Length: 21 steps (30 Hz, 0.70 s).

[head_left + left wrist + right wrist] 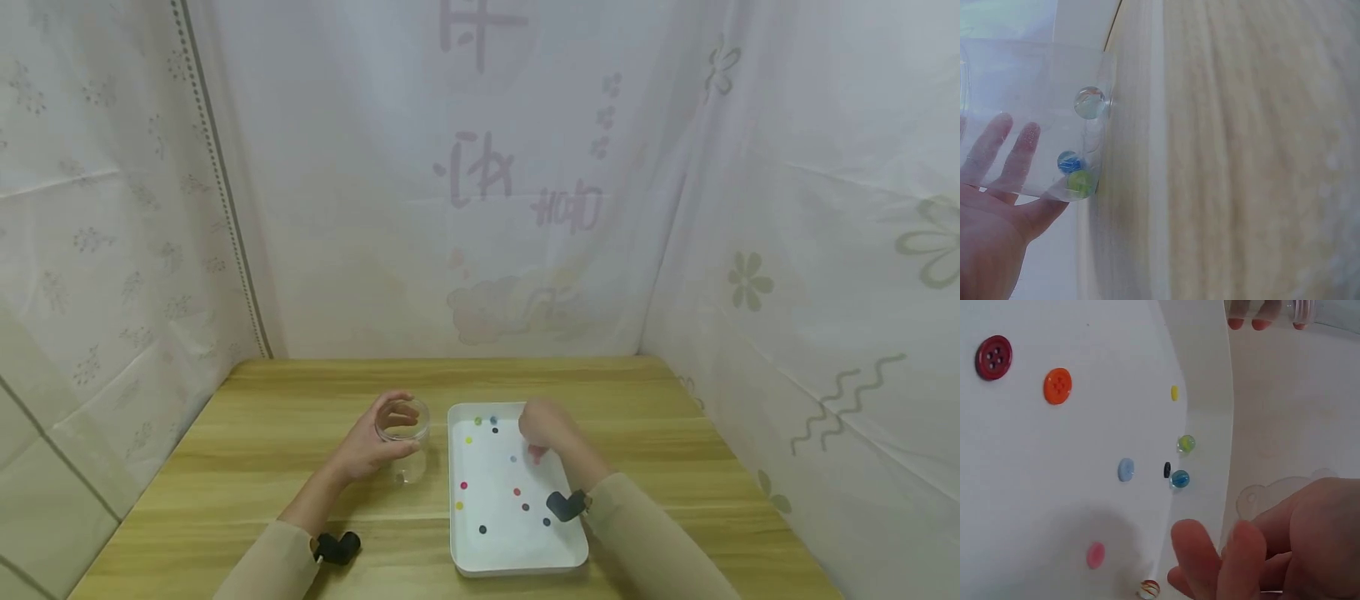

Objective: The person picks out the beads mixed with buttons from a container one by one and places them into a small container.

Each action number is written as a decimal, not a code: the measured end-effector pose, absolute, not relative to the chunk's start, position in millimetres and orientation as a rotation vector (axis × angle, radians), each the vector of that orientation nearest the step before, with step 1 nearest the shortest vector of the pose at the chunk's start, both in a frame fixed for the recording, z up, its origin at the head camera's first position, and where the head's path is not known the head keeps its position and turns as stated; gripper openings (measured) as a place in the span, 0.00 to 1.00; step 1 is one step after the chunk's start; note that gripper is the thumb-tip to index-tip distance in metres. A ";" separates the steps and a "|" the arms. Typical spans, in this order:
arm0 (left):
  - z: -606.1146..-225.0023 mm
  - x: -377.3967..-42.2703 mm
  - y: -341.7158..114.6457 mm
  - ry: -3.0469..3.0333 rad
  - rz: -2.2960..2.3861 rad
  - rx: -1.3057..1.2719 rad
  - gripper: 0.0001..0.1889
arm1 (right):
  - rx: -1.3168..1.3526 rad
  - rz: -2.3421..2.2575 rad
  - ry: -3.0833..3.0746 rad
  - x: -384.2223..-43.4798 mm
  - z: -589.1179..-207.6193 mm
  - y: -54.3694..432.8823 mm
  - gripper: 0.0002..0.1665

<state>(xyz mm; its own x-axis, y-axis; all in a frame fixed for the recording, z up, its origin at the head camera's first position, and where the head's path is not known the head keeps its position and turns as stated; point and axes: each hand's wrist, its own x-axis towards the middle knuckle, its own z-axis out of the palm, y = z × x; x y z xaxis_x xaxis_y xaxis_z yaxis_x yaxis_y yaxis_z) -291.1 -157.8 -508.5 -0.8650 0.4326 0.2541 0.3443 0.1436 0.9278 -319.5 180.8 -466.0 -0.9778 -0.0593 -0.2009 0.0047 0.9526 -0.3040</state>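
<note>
My left hand (pixel 372 440) grips a clear jar (pixel 411 471), its fingers curled round the side. Through its wall in the left wrist view show a clear marble (pixel 1089 102), a blue marble (pixel 1069 162) and a green marble (pixel 1079 183). Over the far right corner of a white tray (pixel 495 554) is my right hand (pixel 546 423), fingers bent loosely with nothing visible between them. Below its fingertips in the right wrist view lie an orange-striped marble (pixel 1149 589) and a pink button (pixel 1095 555). A yellow-green marble (pixel 1186 444) and blue-striped marble (pixel 1180 479) rest by the tray wall.
Several buttons lie scattered in the tray, among them an orange button (pixel 1058 386), a dark red button (pixel 994 357), a light blue button (pixel 1126 469) and a yellow button (pixel 468 440). The tray and jar stand on a wooden table (pixel 300 400). Patterned curtains (pixel 360 167) enclose it.
</note>
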 end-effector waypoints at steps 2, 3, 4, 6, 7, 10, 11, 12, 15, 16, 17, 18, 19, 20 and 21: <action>-508.3 -291.9 -157.9 2.309 1.858 0.791 0.39 | 0.056 -0.576 2.874 -320.0 -461.5 181.2 0.16; -508.5 -292.2 -158.0 2.308 1.859 0.791 0.39 | 0.109 -0.641 2.855 -319.6 -459.6 181.0 0.18; -508.7 -292.5 -158.0 2.307 1.861 0.792 0.39 | 0.124 -0.659 2.840 -319.0 -458.3 180.8 0.19; -509.3 -292.8 -158.2 2.303 1.863 0.792 0.39 | 0.138 -0.678 2.811 -317.5 -457.0 180.0 0.19; -509.8 -293.0 -158.2 2.302 1.862 0.793 0.39 | 0.133 -0.691 2.799 -316.7 -457.3 179.6 0.19; -510.9 -292.9 -157.8 2.293 1.865 0.794 0.40 | 0.071 -0.808 2.767 -314.7 -460.6 178.7 0.22; -511.4 -292.9 -157.6 2.292 1.866 0.792 0.40 | 0.043 -0.858 2.762 -314.4 -462.2 178.9 0.22; -511.5 -292.8 -157.5 2.295 1.864 0.794 0.40 | 0.013 -0.907 2.761 -314.6 -463.4 179.3 0.23; -511.9 -293.3 -157.5 2.292 1.869 0.798 0.40 | -0.055 -1.011 2.758 -316.7 -465.3 181.7 0.24; -511.9 -293.6 -157.6 2.293 1.869 0.798 0.40 | -0.063 -1.015 2.766 -317.5 -465.0 182.5 0.24; -511.9 -293.9 -157.7 2.295 1.868 0.801 0.39 | -0.073 -1.008 2.779 -318.3 -464.9 183.4 0.24; -511.6 -294.1 -157.8 2.292 1.870 0.803 0.39 | -0.076 -0.998 2.789 -319.0 -464.1 184.0 0.23; -511.5 -294.3 -157.9 2.288 1.874 0.801 0.39 | -0.078 -0.985 2.796 -319.4 -463.7 184.4 0.23; -511.4 -294.3 -158.0 2.287 1.874 0.799 0.39 | -0.078 -0.971 2.804 -319.5 -463.5 184.6 0.22; -511.2 -294.2 -158.0 2.286 1.874 0.797 0.39 | -0.079 -0.950 2.813 -319.7 -463.8 184.8 0.22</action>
